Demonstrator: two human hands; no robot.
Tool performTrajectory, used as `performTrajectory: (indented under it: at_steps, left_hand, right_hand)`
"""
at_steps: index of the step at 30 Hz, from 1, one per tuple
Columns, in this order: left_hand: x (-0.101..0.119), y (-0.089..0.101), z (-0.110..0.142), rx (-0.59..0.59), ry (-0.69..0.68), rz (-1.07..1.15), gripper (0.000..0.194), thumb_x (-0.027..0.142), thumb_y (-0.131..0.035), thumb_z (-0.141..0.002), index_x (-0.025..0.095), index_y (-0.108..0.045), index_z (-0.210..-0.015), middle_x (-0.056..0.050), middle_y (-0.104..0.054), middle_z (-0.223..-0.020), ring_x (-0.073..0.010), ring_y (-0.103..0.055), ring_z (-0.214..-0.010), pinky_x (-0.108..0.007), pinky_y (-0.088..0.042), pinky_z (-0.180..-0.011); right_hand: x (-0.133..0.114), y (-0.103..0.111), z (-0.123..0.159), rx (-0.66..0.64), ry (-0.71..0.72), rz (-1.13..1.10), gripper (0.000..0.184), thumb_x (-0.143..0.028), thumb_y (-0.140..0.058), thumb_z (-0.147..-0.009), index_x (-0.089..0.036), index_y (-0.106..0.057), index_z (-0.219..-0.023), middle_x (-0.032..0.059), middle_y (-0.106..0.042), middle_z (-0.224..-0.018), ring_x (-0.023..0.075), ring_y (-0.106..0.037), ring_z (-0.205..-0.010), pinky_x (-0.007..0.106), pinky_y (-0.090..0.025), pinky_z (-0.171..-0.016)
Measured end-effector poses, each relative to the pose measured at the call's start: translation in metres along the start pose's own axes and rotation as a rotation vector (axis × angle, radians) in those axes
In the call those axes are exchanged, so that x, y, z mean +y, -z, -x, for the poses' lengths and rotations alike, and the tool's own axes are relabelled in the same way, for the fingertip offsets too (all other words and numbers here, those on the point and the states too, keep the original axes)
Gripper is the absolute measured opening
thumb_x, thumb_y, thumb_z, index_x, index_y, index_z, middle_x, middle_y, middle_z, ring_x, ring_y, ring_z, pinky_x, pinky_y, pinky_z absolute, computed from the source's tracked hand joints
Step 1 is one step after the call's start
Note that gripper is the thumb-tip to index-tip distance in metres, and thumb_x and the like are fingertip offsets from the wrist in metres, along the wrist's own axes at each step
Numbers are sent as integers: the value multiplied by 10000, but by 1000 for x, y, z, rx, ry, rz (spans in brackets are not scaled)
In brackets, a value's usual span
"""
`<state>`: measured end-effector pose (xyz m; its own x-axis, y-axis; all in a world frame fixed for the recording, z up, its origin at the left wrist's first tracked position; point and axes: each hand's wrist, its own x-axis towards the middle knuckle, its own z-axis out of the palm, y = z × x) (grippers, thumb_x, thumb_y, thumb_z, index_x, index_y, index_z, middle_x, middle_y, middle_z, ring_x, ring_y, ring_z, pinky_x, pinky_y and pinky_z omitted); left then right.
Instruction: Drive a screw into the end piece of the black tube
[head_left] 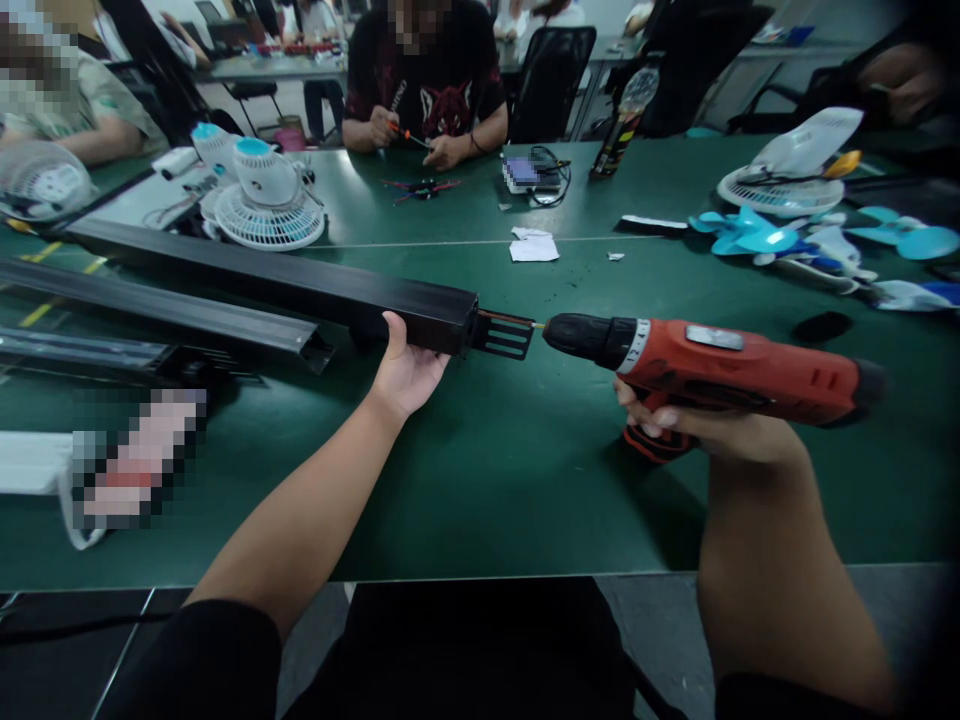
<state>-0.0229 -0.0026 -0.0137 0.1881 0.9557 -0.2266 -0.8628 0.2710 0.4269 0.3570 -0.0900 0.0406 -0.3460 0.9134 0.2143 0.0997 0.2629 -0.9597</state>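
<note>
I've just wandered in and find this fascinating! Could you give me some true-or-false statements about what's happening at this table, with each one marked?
1. The right hand grips a red and black power drill. True.
2. The left hand holds a long black bar near its end. True.
3. The drill points away from the bar. False: it points toward the bar's end, where a slotted piece sticks out.
4. The tabletop is bright white. False: the tabletop is green.
5. A person across the table holds a thin tool with orange on it. True.
</note>
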Motion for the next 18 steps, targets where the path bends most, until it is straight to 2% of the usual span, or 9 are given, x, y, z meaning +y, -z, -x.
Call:
performTrajectory:
  at_steps: [4,9,12,18]
  left_hand:
    - [0,-2,0,13,-7,-22,787,768,-523,-1295,236,-642,-1863,-124,-848,-1705,-295,-664,-1795,-414,-582,-1485]
    - [-1,-6,2,22,-23,-82,803,756,-403,-1326,186,-690,-1812,-124,-844,-1704,-275,-615,-1836,-371,-586,-1469]
    - [-1,-7,3,36,-25,-77,814,767,-426,-1318,174,-692,-1808,-136,-834,-1718,-284,-615,-1835,-367,-595,-1459]
    - [0,-5,2,25,-3,-13,756,758,-544,-1295,272,-648,-1864,-113,-843,-1705,-293,-707,-1755,-421,-621,-1452]
  right_hand:
    - [0,0,-1,12,22,2,316,-512,-1124,-924,-295,-986,-1107,80,-870,-930,188,-665,-556,346,-557,-423]
    - [2,1,1,29,11,20,333,-538,-1135,-904,-317,-995,-1111,96,-887,-951,220,-688,-576,371,-559,-409]
    - [2,1,2,34,11,12,325,-520,-1134,-908,-319,-996,-1121,98,-894,-967,214,-685,-573,369,-566,-415]
    - [1,0,1,9,15,15,319,-512,-1124,-921,-288,-988,-1103,81,-863,-907,193,-666,-570,331,-564,-412]
